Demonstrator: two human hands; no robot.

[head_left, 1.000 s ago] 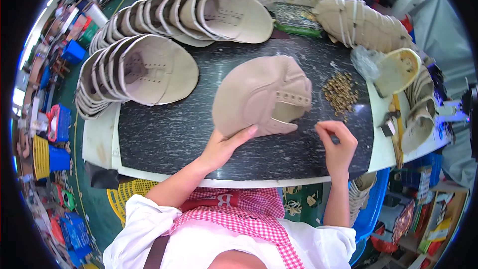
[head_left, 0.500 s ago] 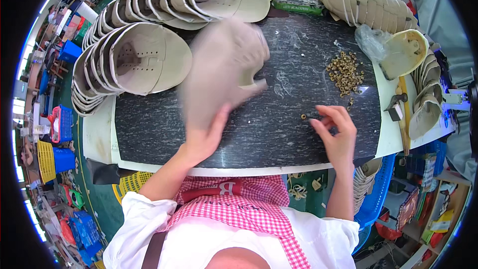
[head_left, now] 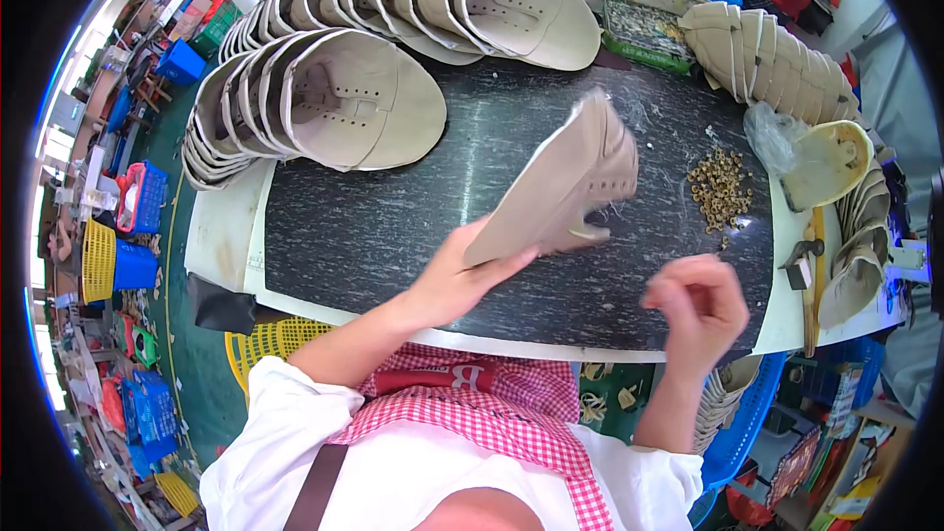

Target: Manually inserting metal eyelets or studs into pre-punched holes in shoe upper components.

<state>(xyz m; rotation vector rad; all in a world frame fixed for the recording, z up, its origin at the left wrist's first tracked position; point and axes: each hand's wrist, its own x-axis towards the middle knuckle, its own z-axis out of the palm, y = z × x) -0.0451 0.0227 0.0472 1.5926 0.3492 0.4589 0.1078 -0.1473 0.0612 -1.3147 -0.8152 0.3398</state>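
My left hand [head_left: 454,282] grips a beige shoe upper [head_left: 559,175] by one end, thumb along its edge, and holds it up over the black mat [head_left: 364,236]. A row of punched eyelet holes shows along the upper's right side. To the right of it, my right hand [head_left: 700,307] hovers near the front of the table with thumb and fingers pinched together. Whatever sits in that pinch is hidden or too small to make out. A scattered pile of small brass eyelets [head_left: 720,189] lies beyond my right hand.
Two rows of nested beige uppers [head_left: 369,103] line the far left. More nested uppers [head_left: 772,54] are stacked at the back right, beside a clear plastic bag [head_left: 774,141] and a cream-coloured tray [head_left: 831,162]. A hammer [head_left: 804,270] lies at the right edge.
The upper in my left hand has swung right and turned, now showing its holes. My right hand has drawn back slightly from the loose eyelet and closed more tightly. The whole view has shifted.
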